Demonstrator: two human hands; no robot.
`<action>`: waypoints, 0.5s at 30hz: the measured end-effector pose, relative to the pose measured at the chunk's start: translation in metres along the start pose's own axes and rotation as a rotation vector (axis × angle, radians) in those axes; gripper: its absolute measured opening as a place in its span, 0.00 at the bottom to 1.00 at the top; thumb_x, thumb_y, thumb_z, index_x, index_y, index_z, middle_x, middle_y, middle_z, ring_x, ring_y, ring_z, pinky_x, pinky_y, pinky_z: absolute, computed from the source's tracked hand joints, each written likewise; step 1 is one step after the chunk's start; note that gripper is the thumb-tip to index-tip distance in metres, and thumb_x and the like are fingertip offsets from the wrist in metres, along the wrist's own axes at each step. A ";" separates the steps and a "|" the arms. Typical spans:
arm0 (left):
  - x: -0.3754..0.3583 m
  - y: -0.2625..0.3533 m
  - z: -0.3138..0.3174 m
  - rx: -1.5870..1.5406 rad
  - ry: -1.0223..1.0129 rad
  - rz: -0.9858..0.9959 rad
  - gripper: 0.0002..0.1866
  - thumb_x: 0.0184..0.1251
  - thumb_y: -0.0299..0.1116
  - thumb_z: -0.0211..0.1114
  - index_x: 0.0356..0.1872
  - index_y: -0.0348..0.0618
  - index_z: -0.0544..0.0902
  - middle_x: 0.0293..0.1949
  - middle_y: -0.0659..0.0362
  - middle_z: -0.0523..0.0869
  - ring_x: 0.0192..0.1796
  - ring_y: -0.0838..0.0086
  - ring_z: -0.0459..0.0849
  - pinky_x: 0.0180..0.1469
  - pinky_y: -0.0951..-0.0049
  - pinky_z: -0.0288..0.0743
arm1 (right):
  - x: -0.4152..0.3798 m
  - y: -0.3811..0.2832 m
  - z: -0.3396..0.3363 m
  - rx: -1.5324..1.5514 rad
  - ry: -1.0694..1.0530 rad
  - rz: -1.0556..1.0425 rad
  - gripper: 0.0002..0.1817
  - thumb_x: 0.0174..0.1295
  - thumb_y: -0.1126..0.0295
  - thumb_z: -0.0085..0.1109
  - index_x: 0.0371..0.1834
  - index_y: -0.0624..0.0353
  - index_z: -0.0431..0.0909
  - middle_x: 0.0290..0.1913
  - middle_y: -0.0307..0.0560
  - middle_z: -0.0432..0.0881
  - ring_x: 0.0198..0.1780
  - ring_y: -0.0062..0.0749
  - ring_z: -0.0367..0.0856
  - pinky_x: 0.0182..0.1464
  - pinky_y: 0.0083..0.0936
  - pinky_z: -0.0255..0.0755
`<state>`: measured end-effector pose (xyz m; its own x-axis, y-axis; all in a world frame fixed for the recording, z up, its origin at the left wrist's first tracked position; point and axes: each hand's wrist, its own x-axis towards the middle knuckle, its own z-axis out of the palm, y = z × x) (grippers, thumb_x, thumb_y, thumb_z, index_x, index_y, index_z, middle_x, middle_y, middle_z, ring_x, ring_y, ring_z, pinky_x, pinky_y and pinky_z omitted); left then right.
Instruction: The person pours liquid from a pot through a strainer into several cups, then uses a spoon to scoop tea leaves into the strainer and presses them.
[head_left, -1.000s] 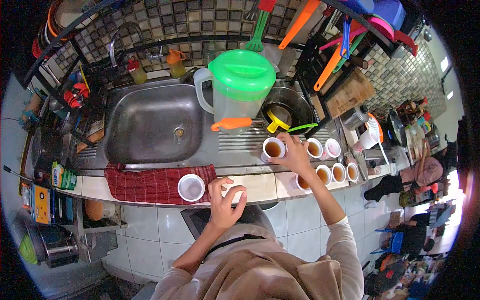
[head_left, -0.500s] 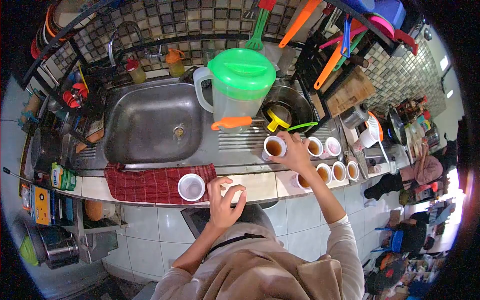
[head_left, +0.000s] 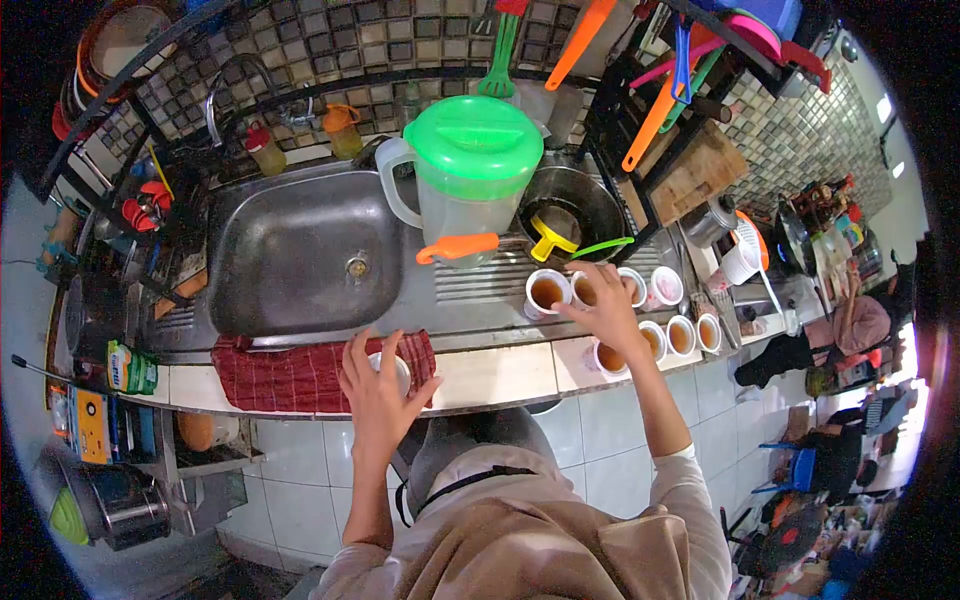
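My left hand [head_left: 375,395] reaches over a white plastic cup [head_left: 403,374] on the dark red checked cloth [head_left: 275,375]. Its fingers are spread around the cup's near side, and they partly cover it. To the right, my right hand [head_left: 612,318] hovers above the cups with its fingers apart. By its thumb stands a white cup of brown drink [head_left: 547,292], upright on the steel drainboard. Another filled cup [head_left: 584,290] is partly hidden behind that hand's fingers. Several more cups with brown drink, such as one near the counter edge [head_left: 680,335], stand around and beyond it.
A large jug with a green lid [head_left: 470,150] stands behind the cups. Beside it, a black pot [head_left: 595,195] holds a yellow-rimmed strainer [head_left: 553,240]. The steel sink [head_left: 300,250] lies at left. Farther right, a person [head_left: 860,330] sits on the floor.
My right hand has let go of the cup it held and shifted slightly right. My left hand has moved left and up, onto the cup on the cloth.
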<state>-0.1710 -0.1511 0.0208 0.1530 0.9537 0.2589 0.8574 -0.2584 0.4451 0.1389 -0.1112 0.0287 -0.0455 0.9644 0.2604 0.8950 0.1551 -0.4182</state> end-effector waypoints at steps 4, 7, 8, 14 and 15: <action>-0.004 -0.008 0.004 0.069 -0.104 -0.026 0.37 0.45 0.48 0.66 0.58 0.50 0.63 0.56 0.44 0.61 0.56 0.46 0.62 0.50 0.47 0.62 | -0.014 0.010 -0.015 0.033 0.119 0.042 0.24 0.43 0.57 0.65 0.45 0.50 0.73 0.43 0.43 0.76 0.47 0.38 0.70 0.50 0.36 0.54; -0.007 -0.020 0.015 -0.070 -0.130 -0.062 0.39 0.42 0.44 0.69 0.59 0.48 0.64 0.55 0.43 0.66 0.57 0.46 0.63 0.56 0.52 0.59 | -0.028 0.013 -0.028 0.071 0.165 0.116 0.22 0.44 0.58 0.65 0.43 0.52 0.74 0.41 0.44 0.77 0.47 0.38 0.70 0.49 0.35 0.57; -0.006 -0.020 0.015 -0.068 -0.136 -0.059 0.39 0.42 0.44 0.69 0.59 0.48 0.64 0.55 0.43 0.66 0.57 0.46 0.63 0.56 0.52 0.59 | -0.033 0.021 -0.029 0.108 0.185 0.133 0.22 0.44 0.60 0.66 0.44 0.52 0.74 0.41 0.44 0.76 0.47 0.38 0.71 0.48 0.34 0.58; 0.007 0.001 0.008 -0.057 -0.157 -0.042 0.35 0.44 0.38 0.67 0.58 0.48 0.65 0.51 0.45 0.70 0.55 0.48 0.66 0.55 0.56 0.63 | -0.058 0.020 -0.037 0.144 0.273 0.219 0.18 0.46 0.64 0.64 0.41 0.56 0.74 0.42 0.45 0.76 0.48 0.38 0.71 0.49 0.33 0.59; 0.010 0.009 0.007 -0.084 -0.149 0.020 0.35 0.44 0.37 0.67 0.58 0.49 0.65 0.50 0.47 0.70 0.53 0.50 0.68 0.52 0.57 0.66 | -0.060 0.018 -0.038 0.143 0.276 0.228 0.18 0.46 0.64 0.64 0.41 0.56 0.74 0.42 0.45 0.76 0.48 0.38 0.71 0.49 0.33 0.59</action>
<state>-0.1583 -0.1432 0.0210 0.2459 0.9590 0.1409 0.8105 -0.2832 0.5128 0.1744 -0.1747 0.0385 0.2862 0.8865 0.3635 0.7967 -0.0094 -0.6042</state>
